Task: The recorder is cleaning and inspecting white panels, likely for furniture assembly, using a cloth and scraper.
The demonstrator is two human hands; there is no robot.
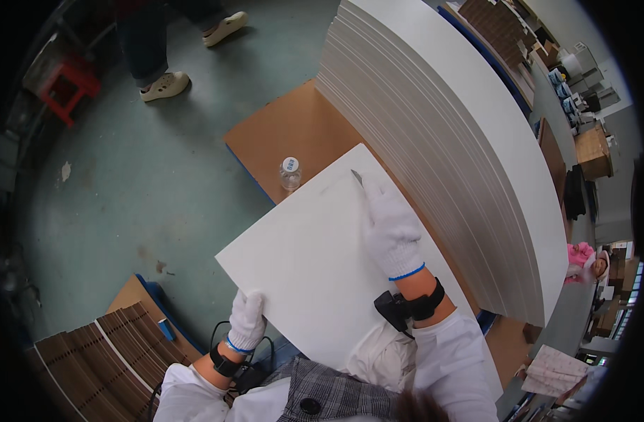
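A large white board (301, 232) lies flat in front of me, its near part reaching toward my body. My left hand (247, 320), in a white knitted glove, grips the board's left edge with the thumb on top; the other fingers are partly hidden. In my gloved right hand (391, 228) is a small pointed blade (357, 176), its tip showing past the fingers near the board's far corner. That hand rests on the white surface, fingers closed. Faint grey marks show on the board left of the blade.
Beside the board's far edge, a clear jar (290, 174) with a white lid stands on a brown board (272, 130). A tall stack of white boards (434, 133) rises at right. Brown cardboard (104, 362) is stacked lower left. Another person's shoe (166, 86) and a red stool (68, 88) are beyond.
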